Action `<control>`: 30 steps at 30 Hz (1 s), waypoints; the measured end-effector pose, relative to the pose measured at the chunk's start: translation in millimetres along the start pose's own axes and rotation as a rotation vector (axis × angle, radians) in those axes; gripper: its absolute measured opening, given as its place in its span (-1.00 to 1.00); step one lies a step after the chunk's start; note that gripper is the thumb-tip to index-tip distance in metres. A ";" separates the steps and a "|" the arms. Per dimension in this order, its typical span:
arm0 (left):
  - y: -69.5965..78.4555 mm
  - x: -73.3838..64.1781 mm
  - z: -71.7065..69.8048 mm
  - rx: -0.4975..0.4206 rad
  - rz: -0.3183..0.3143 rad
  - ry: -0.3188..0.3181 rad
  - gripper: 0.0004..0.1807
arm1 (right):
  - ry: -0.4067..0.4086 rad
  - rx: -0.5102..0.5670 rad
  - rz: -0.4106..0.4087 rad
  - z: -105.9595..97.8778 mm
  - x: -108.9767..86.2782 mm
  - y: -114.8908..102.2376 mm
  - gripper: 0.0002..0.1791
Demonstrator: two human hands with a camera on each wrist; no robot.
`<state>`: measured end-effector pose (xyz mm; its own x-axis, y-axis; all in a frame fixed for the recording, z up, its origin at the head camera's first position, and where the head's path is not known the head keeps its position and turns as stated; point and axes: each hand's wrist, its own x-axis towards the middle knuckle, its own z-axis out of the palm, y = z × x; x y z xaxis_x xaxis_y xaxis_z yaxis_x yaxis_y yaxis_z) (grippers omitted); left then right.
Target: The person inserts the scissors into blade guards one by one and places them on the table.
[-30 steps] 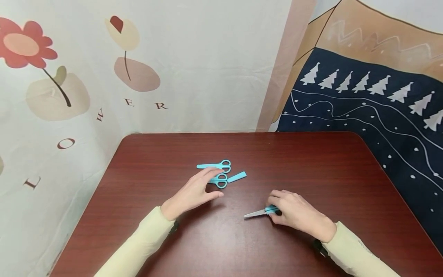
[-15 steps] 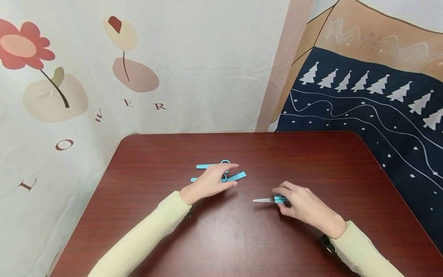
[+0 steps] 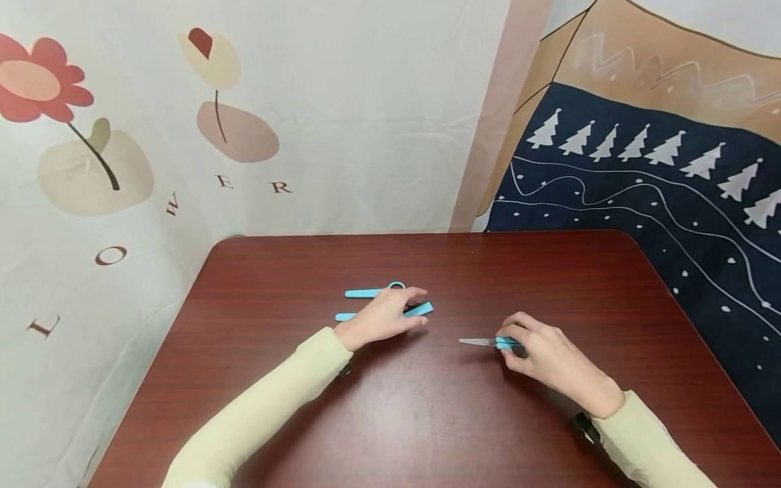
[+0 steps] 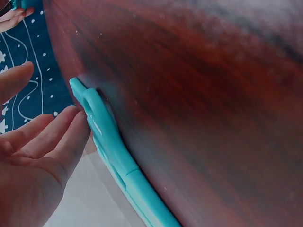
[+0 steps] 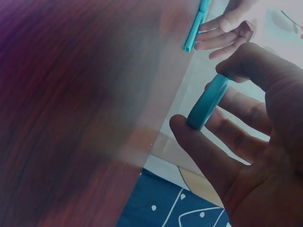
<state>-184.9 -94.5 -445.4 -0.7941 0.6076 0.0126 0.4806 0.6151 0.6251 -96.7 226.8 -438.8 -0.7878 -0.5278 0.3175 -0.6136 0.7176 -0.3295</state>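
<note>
My right hand pinches the turquoise handle of a small pair of scissors between thumb and fingers. Its bare blades point left, and the handle loops show edge-on in the right wrist view. Over at the middle of the table, my left hand has its fingers extended and slightly bent beside a loose turquoise blade cover. Beneath that hand lies a second pair of scissors with its blades sheathed; the head view hides its handle. A third sheathed pair lies just behind, its handle partly covered by the left hand.
Everything lies on a reddish-brown wooden table with rounded far corners. A pale curtain with flower prints hangs behind it, and a dark blue cloth with white trees hangs at the right.
My left hand has moved right, over the nearer sheathed scissors to the loose cover. The right hand has carried the bare scissors away to the right and slightly toward the back.
</note>
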 end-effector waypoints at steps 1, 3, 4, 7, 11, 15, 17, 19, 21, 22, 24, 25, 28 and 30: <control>0.2 0.7 0.6 0.008 0.004 -0.002 -0.40 | 0.002 0.000 0.002 -0.2 -0.3 0.4 -0.75; 0.4 1.8 1.9 0.012 0.005 -0.013 -0.42 | 0.005 -0.006 0.007 -0.6 -0.5 1.1 -0.75; 0.6 2.2 2.5 0.010 0.006 -0.020 -0.43 | 0.007 -0.012 0.010 -0.9 -0.4 1.4 -0.74; 1.5 2.4 3.9 0.003 0.015 -0.035 -0.44 | 0.005 -0.022 0.024 -2.1 -0.5 2.0 -0.73; 2.6 2.0 5.1 0.008 0.046 -0.046 -0.47 | -0.001 -0.028 0.049 -3.8 -1.0 2.6 -0.73; 2.2 1.3 6.4 0.005 0.074 -0.048 -0.52 | 0.013 -0.036 0.049 -4.8 -1.2 4.0 -0.72; 2.1 0.8 7.0 -0.001 0.079 -0.052 -0.54 | 0.026 -0.039 0.039 -5.5 -1.2 4.6 -0.72; 1.8 0.4 7.9 -0.008 0.077 -0.058 -0.56 | 0.030 -0.038 0.033 -6.0 -1.2 4.7 -0.72; 1.7 0.2 8.5 -0.009 0.074 -0.065 -0.57 | 0.030 -0.036 0.031 -6.2 -1.2 4.6 -0.72; 1.7 0.3 8.8 -0.008 0.072 -0.070 -0.58 | 0.029 -0.035 0.030 -6.3 -1.2 4.6 -0.72; 1.6 0.3 9.4 0.002 0.070 -0.081 -0.58 | 0.029 -0.035 0.030 -6.2 -1.4 4.5 -0.73; 1.9 0.1 9.5 0.008 0.073 -0.087 -0.59 | 0.030 -0.035 0.029 -6.2 -1.5 4.5 -0.73; 2.7 0.1 10.2 0.037 0.083 -0.102 -0.59 | 0.034 -0.037 0.027 -6.0 -1.8 4.8 -0.74; 3.4 0.1 10.7 0.059 0.092 -0.109 -0.59 | 0.032 -0.038 0.033 -6.1 -1.7 4.8 -0.73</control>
<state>-179.4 -87.0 -451.6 -0.7024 0.7116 -0.0195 0.5728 0.5812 0.5781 -98.0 234.0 -435.5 -0.8050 -0.4892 0.3356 -0.5844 0.7516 -0.3060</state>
